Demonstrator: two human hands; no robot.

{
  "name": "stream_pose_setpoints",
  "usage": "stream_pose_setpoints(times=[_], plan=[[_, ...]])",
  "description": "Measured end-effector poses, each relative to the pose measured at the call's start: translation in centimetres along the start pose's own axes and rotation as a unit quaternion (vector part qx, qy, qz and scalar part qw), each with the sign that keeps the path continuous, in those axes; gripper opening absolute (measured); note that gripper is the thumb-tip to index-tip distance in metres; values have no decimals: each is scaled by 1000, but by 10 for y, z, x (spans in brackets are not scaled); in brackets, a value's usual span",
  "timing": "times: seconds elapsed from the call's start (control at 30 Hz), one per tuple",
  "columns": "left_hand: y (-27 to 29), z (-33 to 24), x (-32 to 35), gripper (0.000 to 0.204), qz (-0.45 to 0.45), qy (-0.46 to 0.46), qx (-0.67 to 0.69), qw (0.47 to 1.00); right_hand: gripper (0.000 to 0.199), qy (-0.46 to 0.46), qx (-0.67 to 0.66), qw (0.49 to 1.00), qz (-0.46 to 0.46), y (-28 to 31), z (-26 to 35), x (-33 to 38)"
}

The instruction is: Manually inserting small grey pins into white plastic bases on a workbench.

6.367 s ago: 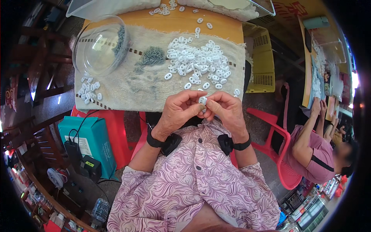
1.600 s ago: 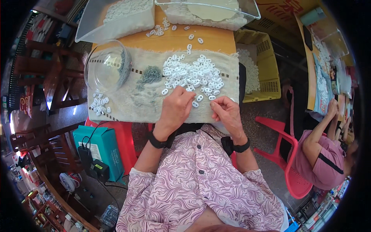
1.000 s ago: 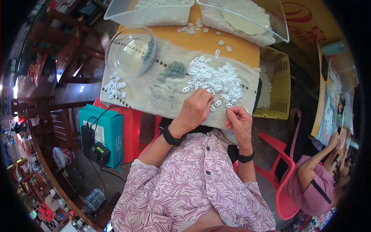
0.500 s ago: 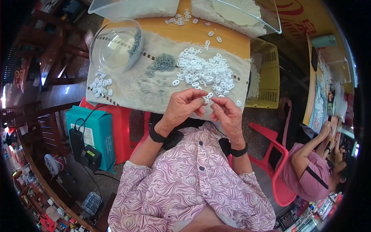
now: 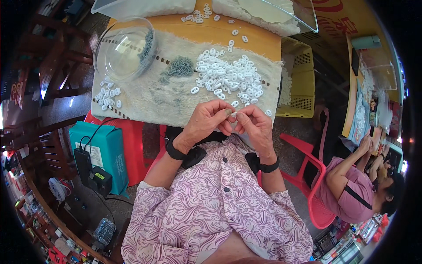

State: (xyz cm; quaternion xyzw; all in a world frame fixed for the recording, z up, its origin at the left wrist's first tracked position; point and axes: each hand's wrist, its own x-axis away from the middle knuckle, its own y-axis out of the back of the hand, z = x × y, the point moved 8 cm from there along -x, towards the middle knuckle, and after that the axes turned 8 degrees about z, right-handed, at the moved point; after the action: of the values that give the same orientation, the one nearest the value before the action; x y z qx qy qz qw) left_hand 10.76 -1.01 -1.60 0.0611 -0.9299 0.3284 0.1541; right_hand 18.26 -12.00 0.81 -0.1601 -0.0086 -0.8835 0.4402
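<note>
A small white oval piece (image 5: 234,115) shows between my fingertips at the cloth's near edge. My left hand (image 5: 204,121) is closed, pinching it with thumb and forefinger. My right hand (image 5: 258,127) is closed too, thumb and forefinger pressed together against the piece's right side. Whatever else its fingertips hold is hidden. Just beyond my hands lies a heap of white two-hole oval pieces (image 5: 233,75), with a few strays around it. Left of that heap is a pile of tiny grey pin-like parts (image 5: 180,67).
A clear round tub (image 5: 125,48) with grey parts stands on the cloth (image 5: 149,103), with a smaller white group (image 5: 107,95) below it. Clear bins (image 5: 263,17) line the back. A yellow crate (image 5: 303,83) is at right. Further right, a person (image 5: 351,189) sits at another table.
My right fingertips have come in to meet the white piece in my left hand; a small gap separated them before. The whole view has shifted slightly.
</note>
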Motion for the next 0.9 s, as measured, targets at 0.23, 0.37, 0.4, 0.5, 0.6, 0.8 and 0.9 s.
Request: stream_pose_setpoints(times=[0.23,0.37,0.4,0.5,0.6,0.8,0.9], plan=[[1,1,1,18,-4,27,-19,999,13,-40,15,999,8,2,-10,0],[1,1,0,17,11,18,-80,997,14,-44,12,999,10,1,-13,1],[3,1,1,16,-4,19,-50,999,14,-43,11,999,10,0,-11,1],[8,3,0,15,-24,18,-4,1000,16,-42,-26,999,-9,0,-8,1],[10,4,-1,15,-30,15,8,999,16,-37,-30,999,-11,0,-9,1],[5,5,0,16,-24,20,-20,999,13,-35,-35,999,2,-5,-10,3],[3,6,1,16,-14,24,-37,999,14,-33,-52,998,-7,-3,-15,4]])
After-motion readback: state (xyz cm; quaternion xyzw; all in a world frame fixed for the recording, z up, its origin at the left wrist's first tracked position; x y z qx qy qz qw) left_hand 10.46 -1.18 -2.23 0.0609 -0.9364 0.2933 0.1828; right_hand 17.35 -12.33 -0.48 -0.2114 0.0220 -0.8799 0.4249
